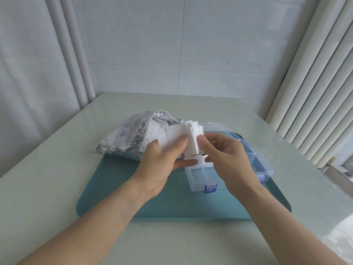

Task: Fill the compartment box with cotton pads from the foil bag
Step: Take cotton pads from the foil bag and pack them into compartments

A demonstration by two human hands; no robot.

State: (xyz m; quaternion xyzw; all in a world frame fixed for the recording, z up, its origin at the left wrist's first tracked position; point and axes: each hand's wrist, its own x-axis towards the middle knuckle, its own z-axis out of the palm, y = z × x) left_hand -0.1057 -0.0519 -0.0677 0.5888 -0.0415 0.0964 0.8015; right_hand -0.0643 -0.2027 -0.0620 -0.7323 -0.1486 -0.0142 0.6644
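You see your two forearms come in from the bottom edge, bare from the frame edge to the wrist, with no sleeve on either. Your left hand (162, 159) and your right hand (225, 159) are bare too: no gloves, rings, watch or bands show. Your thumbnails are short and plain, unpainted.

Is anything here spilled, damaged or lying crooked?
Nothing spilled. The cotton pads held by both hands are fanned unevenly, not a neat stack. The foil bag lies slumped, half off the tray.
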